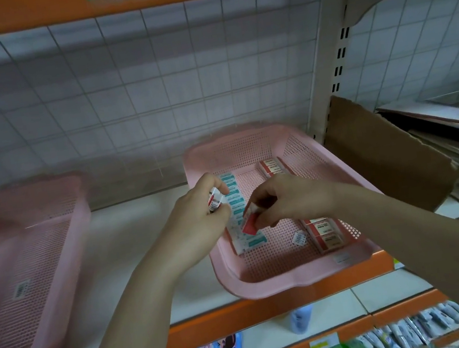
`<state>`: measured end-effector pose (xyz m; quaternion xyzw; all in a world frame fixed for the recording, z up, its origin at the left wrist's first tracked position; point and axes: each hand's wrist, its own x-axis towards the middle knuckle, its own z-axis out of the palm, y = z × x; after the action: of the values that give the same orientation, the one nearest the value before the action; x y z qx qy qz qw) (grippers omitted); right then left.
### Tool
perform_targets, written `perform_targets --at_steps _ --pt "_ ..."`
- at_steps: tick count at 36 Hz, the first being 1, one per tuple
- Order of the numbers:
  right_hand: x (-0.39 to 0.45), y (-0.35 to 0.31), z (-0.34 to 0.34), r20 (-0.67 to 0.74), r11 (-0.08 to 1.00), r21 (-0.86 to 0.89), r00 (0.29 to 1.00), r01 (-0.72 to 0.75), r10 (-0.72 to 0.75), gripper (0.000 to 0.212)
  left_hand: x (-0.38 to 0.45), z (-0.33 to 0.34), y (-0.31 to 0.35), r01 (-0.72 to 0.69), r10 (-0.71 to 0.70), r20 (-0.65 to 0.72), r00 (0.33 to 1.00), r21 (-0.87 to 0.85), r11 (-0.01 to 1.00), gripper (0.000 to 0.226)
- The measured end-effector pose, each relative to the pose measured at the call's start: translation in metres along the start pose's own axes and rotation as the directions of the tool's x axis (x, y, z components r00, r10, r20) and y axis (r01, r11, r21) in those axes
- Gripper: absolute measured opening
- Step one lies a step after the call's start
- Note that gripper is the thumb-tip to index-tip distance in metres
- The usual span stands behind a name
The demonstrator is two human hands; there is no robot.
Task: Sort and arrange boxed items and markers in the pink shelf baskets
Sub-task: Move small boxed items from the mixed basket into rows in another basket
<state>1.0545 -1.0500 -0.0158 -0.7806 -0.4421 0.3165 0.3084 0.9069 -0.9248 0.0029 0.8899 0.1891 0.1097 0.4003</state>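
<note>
pink plastic with little holes makes up the basket (265, 144) on the shelf (132, 249), and the boxed things are kept inside it. a small red box (250, 222) is pinched by the right hand (286, 199), tilted, just above the basket floor. a small white and red box with a bar code (215, 200) is gripped by the left hand (198, 212) over the left side of the basket. so both hands are curled on boxes, close together but not touching.

a row of teal and white boxes (238, 211) is laid along the left side of the basket, partly hidden by the hands. red and white boxes (323, 234) are stacked along the right side, and one more red and white box (271, 167) is seen near the back. a tiny loose label (298, 236) lies on the basket floor.

a second pink basket (20, 267) is set well apart on the left. brown cardboard (384, 155) leans to the right.

no markers can be seen here.

it is judged that the red box could be dropped crooked, because it is held only by fingertips. the teal row could be bumped out of line by the left hand, since it is so near. the basket sticks out over the shelf edge, so it could be tipped if pushed down hard at the front.
</note>
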Motion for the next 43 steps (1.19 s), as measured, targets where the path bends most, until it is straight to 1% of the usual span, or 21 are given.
perform_targets --at_steps 4,8,10,12,16,18,21,26,31,34,37,43 --pt "-0.004 -0.001 0.0 0.009 0.996 0.094 1.0 0.0 -0.001 0.028 -0.002 0.002 0.0 0.0 0.0 0.011 1.0 -0.01 1.0 0.014" --pt "-0.008 0.0 0.0 -0.011 0.997 0.078 1.0 -0.006 0.007 0.026 -0.003 0.004 0.001 0.0 0.0 0.01 1.0 0.005 1.0 0.015" --pt "-0.012 0.0 -0.002 -0.023 0.995 0.1 1.0 -0.013 0.016 0.024 -0.003 0.005 0.001 -0.003 0.003 0.018 1.0 0.008 1.0 0.015" --pt "-0.017 0.0 -0.006 -0.024 0.993 0.119 0.999 -0.026 0.029 0.026 -0.002 0.006 0.002 -0.015 0.014 0.018 1.0 0.02 1.0 0.015" --pt "-0.028 0.005 -0.02 -0.052 0.996 0.054 0.996 -0.065 0.068 0.033 0.001 0.013 0.006 -0.045 0.044 0.036 0.998 0.023 0.999 0.015" --pt "-0.035 0.009 -0.026 -0.074 0.996 0.045 0.994 -0.08 0.083 0.03 0.003 0.018 0.009 -0.06 0.058 0.051 0.997 0.021 0.998 0.017" --pt "-0.043 0.015 -0.033 -0.099 0.995 0.043 0.99 -0.092 0.096 0.017 0.007 0.027 0.014 -0.06 0.059 0.078 0.995 0.01 0.998 0.016" --pt "-0.049 0.025 -0.036 -0.162 0.992 0.08 0.981 -0.093 0.105 0.016 0.012 0.036 0.019 -0.072 0.071 0.089 0.993 0.008 0.997 0.018" --pt "-0.044 0.031 -0.035 -0.192 0.997 -0.03 0.979 -0.077 0.07 0.006 0.017 0.038 0.02 -0.073 0.072 0.099 0.992 0.003 0.997 0.016" --pt "-0.041 0.034 -0.038 -0.182 0.996 -0.048 0.981 -0.071 0.061 0.011 0.021 0.037 0.023 -0.071 0.07 0.099 0.993 0.009 0.997 0.015" --pt "-0.037 0.038 -0.042 -0.215 0.994 -0.08 0.975 -0.072 0.054 0.017 0.024 0.036 0.024 -0.069 0.067 0.106 0.992 0.018 0.997 0.014" --pt "-0.017 0.047 -0.046 -0.275 0.982 -0.165 0.961 -0.087 0.039 0.009 0.033 0.032 0.021 -0.07 0.066 0.106 0.992 0.033 0.997 0.014"
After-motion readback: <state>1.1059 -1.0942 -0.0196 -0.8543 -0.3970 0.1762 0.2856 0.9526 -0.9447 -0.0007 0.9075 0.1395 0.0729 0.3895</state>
